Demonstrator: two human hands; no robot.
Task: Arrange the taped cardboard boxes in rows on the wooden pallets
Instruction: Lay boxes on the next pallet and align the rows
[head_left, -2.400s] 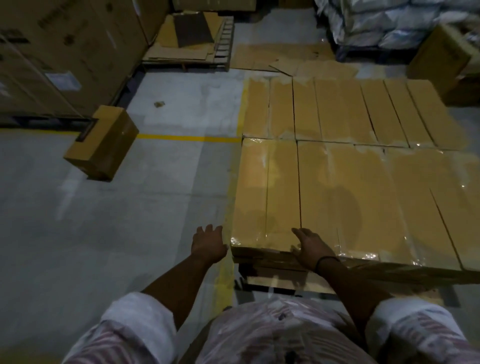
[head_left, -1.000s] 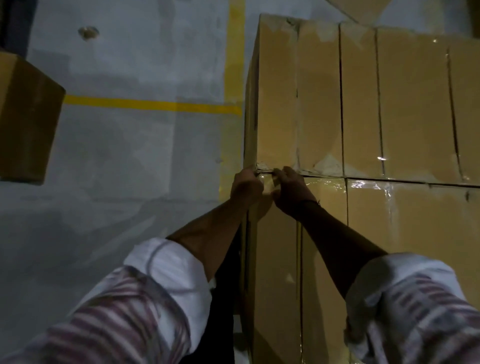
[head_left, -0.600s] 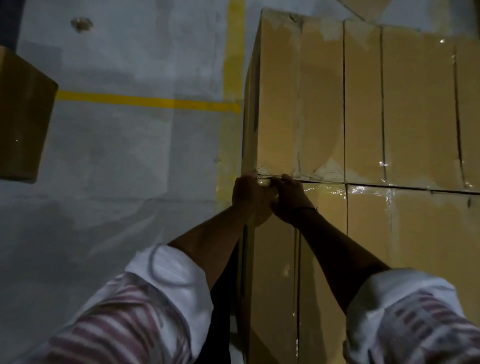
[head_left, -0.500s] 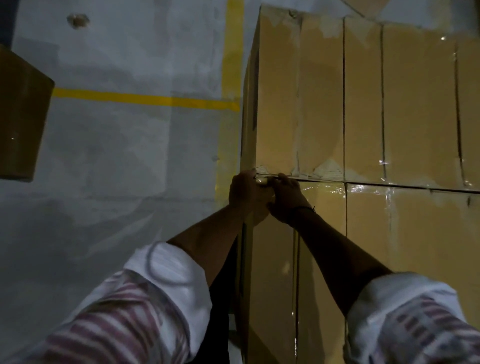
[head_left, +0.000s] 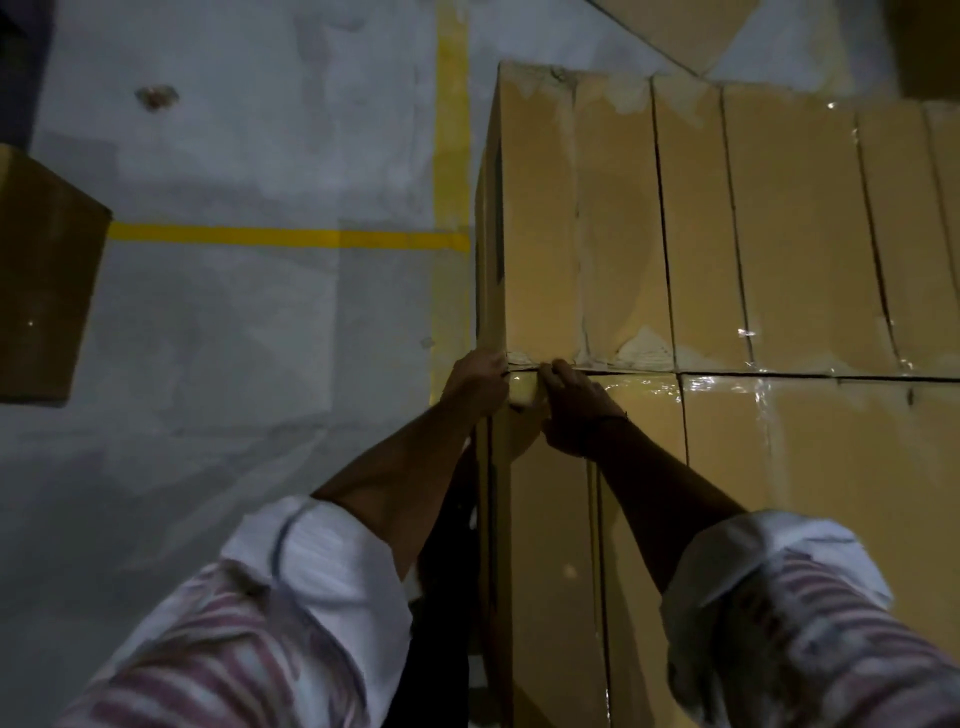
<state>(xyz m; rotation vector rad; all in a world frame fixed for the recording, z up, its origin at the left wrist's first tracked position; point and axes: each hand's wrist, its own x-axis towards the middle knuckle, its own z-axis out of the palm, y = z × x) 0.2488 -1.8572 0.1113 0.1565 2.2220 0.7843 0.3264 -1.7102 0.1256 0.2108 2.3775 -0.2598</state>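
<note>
While our left hand (head_left: 475, 382) and right hand (head_left: 576, 410) curl tight over the far left corner of the tan, tape-wrapped cardboard box (head_left: 545, 545) at lower centre, butted against the back row of boxes (head_left: 540, 234), glossy tape may make our fingers slip or get pinched in the seam.

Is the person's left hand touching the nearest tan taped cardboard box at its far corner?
Touching. The head view shows the left hand curled over the far left corner of the tan taped cardboard box, no gap between them.
</note>
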